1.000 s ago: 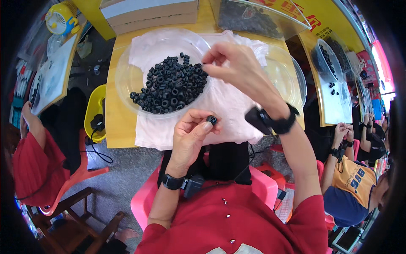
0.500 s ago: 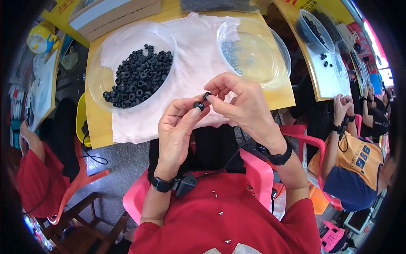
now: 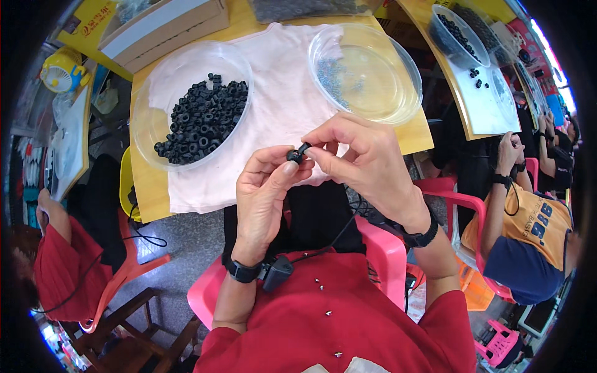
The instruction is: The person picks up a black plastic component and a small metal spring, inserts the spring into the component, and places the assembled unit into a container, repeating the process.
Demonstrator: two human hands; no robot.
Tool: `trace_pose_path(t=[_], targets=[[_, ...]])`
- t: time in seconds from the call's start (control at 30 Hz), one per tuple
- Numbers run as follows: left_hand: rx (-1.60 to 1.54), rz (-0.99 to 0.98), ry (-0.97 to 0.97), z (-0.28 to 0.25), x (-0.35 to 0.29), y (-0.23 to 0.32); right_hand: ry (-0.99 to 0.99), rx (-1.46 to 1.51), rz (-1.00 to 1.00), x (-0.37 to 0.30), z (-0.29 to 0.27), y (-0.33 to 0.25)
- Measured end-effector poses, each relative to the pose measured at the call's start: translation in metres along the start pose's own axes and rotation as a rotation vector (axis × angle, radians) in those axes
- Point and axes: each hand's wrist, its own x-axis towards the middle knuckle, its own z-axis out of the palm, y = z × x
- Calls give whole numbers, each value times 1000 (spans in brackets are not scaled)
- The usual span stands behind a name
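Note:
My left hand (image 3: 264, 186) pinches a small round black part (image 3: 294, 156) between thumb and fingers, above the near edge of a pink cloth. In my right hand (image 3: 360, 158), thumb and forefinger grip a second small black ring-like piece (image 3: 304, 148), which touches or nearly touches the first. To the left of my hands stands a clear round tub (image 3: 146, 133) with a heap of small black ring-shaped parts (image 3: 202, 115). A second clear round tub (image 3: 398, 112), at the right, holds many tiny bluish clear pieces (image 3: 333, 81).
The pink cloth (image 3: 283, 81) covers much of a wooden table (image 3: 149, 199). A cardboard box (image 3: 165, 34) sits far left, a bag of dark parts (image 3: 308, 7) at the back. Co-workers sit on either side; the right table carries another tub (image 3: 457, 40). A dark cable crosses my lap.
The two black pieces have come closer together, the right one now tilted against or beside the left one. The whole view has shifted slightly.

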Motion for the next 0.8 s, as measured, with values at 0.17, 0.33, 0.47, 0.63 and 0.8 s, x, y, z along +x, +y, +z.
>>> trace_pose_path(t=[0.17,0.33,0.47,0.63,0.8], targets=[[13,-14,22,1,1,0,22,-108,-117,-3,7,6],[64,-23,40,-5,-1,-2,32,-196,-215,-4,10,11],[75,-43,51,-4,-1,-1,33,-171,-200,-3,11,17],[36,-75,44,-7,-2,-2,10,-87,-129,-4,9,16],[84,-87,55,-10,1,-5,9,-180,-221,-3,9,20]])
